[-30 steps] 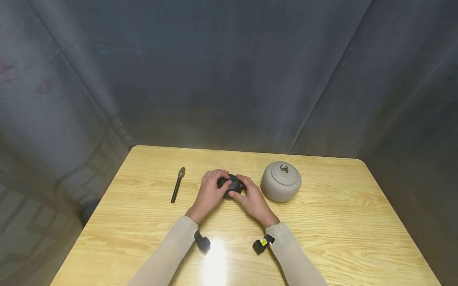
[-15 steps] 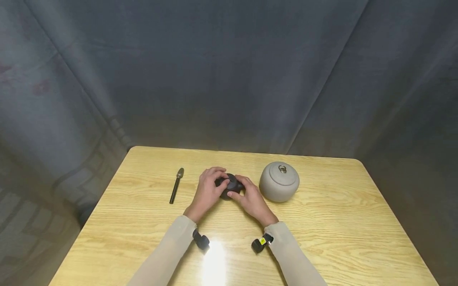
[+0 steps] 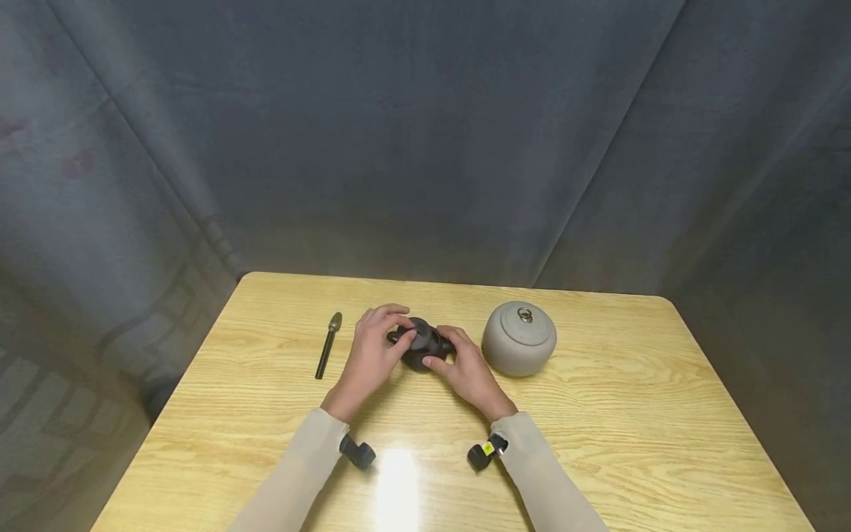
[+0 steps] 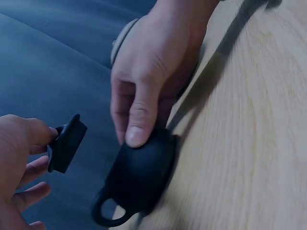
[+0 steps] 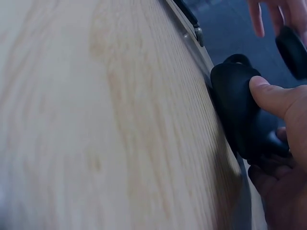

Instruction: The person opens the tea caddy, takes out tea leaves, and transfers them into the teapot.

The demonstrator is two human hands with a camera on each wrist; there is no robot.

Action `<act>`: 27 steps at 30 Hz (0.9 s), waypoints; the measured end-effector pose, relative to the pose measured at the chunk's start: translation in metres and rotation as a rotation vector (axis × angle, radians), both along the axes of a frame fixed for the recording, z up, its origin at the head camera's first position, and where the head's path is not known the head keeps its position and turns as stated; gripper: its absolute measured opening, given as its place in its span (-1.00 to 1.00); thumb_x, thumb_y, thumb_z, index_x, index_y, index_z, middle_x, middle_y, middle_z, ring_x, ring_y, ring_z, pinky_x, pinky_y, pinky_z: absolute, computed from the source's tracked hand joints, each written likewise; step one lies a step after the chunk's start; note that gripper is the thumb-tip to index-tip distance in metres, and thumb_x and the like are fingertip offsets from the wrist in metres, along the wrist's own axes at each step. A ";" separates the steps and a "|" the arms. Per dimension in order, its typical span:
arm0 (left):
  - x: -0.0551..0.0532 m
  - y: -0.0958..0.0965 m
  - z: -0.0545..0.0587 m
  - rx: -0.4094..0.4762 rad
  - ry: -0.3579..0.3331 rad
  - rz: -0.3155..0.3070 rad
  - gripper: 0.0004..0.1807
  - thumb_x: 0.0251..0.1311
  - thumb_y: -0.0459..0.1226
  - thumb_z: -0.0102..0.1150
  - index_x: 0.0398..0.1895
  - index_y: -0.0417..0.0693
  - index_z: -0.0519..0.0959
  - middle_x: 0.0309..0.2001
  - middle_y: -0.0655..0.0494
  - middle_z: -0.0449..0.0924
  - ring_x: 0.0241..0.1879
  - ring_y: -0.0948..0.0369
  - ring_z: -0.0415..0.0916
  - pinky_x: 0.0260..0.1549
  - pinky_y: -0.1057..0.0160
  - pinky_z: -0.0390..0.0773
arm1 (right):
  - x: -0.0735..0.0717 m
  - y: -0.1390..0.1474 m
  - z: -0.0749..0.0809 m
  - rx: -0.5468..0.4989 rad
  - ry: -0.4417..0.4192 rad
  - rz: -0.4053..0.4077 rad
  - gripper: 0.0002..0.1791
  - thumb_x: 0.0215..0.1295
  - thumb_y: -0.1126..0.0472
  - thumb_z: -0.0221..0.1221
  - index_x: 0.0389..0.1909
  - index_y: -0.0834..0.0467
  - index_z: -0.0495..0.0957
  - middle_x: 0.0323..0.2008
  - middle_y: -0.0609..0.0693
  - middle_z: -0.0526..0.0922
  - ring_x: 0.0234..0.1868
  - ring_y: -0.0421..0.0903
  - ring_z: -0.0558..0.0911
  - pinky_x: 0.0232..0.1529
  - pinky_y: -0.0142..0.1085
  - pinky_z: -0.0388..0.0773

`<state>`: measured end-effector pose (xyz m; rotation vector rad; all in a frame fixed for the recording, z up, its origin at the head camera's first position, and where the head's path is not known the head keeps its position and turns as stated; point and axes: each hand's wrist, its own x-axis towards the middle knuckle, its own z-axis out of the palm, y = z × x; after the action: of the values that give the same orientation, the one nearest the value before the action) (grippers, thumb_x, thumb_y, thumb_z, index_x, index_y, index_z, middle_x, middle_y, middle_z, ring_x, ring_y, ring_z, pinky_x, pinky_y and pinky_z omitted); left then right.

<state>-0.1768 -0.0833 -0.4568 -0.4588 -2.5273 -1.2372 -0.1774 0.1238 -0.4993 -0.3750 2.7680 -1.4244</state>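
A small black teapot [image 4: 141,170] with a loop handle rests on the table. My right hand [image 3: 470,369] grips its body on the spout side, thumb pressed on the near wall. Between thumb and fingers, my left hand [image 3: 375,347] pinches the black lid [image 4: 68,143] by its knob. In the left wrist view the lid is clear of the pot, tilted, with its inner rim showing. The right wrist view has the teapot body [image 5: 237,98] under my right thumb and the lid [image 5: 292,51] apart from it. My right fingers hide part of the spout.
Right of the teapot stands a round grey lidded jar [image 3: 520,340] with a metal ring on top. A black-handled tool with an oval metal head [image 3: 329,346] lies to the left. Grey curtains [image 3: 399,148] hang behind the wooden table [image 3: 631,414].
My left hand has lifted the lid off the teapot and moved it slightly left, uncovering the opening. My right hand stays on the teapot.
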 end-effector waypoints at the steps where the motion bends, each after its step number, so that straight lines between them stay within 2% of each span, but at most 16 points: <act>1: 0.002 -0.003 0.001 -0.005 0.008 -0.001 -0.92 0.40 -0.20 0.40 -0.14 0.02 0.75 0.26 0.10 0.68 0.34 -0.04 0.52 0.55 -0.30 0.19 | 0.000 0.000 0.000 -0.002 0.000 -0.001 -0.26 0.41 0.01 0.41 0.50 0.20 0.43 0.49 0.13 0.49 0.56 0.14 0.45 0.57 0.09 0.38; 5: 0.011 -0.014 0.006 -0.037 0.013 -0.004 -0.93 0.38 -0.22 0.41 -0.17 -0.01 0.75 0.25 0.08 0.69 0.35 -0.03 0.53 0.61 -0.33 0.09 | 0.000 0.000 0.000 -0.008 -0.010 -0.009 -0.25 0.40 0.00 0.42 0.50 0.20 0.43 0.49 0.12 0.49 0.55 0.13 0.46 0.56 0.09 0.39; 10: 0.023 -0.027 0.005 -0.080 0.014 -0.006 -0.92 0.35 -0.24 0.44 -0.19 -0.03 0.76 0.23 0.03 0.70 0.28 -0.06 0.54 0.52 -0.37 0.22 | 0.002 -0.002 0.000 -0.009 0.000 -0.041 -0.24 0.36 0.01 0.46 0.47 0.22 0.46 0.43 0.14 0.52 0.50 0.13 0.51 0.51 0.09 0.45; 14: 0.030 -0.034 0.000 -0.107 0.005 0.002 -0.93 0.31 -0.24 0.47 -0.22 0.00 0.76 0.21 0.04 0.71 0.24 -0.05 0.56 0.42 -0.30 0.37 | 0.003 -0.003 -0.002 -0.012 0.001 -0.079 -0.25 0.32 0.02 0.49 0.43 0.21 0.48 0.38 0.15 0.57 0.47 0.13 0.54 0.50 0.07 0.46; 17: 0.033 -0.038 -0.005 -0.131 -0.007 0.000 -0.93 0.29 -0.24 0.49 -0.24 0.03 0.76 0.19 0.04 0.72 0.25 -0.05 0.57 0.40 -0.29 0.39 | 0.003 -0.004 -0.002 -0.030 -0.007 -0.097 -0.27 0.30 0.05 0.50 0.41 0.22 0.49 0.36 0.17 0.59 0.45 0.14 0.55 0.50 0.06 0.46; 27: 0.041 -0.043 -0.019 -0.180 -0.041 -0.036 -0.90 0.24 -0.25 0.53 -0.24 0.07 0.76 0.22 0.03 0.70 0.31 -0.10 0.55 0.42 -0.37 0.35 | 0.004 -0.005 0.001 -0.004 -0.003 -0.085 -0.26 0.32 0.04 0.48 0.43 0.23 0.48 0.35 0.18 0.59 0.44 0.13 0.56 0.49 0.06 0.47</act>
<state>-0.1360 -0.1263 -0.4757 -0.5273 -2.6891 -1.0450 -0.1736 0.1193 -0.4983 -0.2582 2.8103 -1.4467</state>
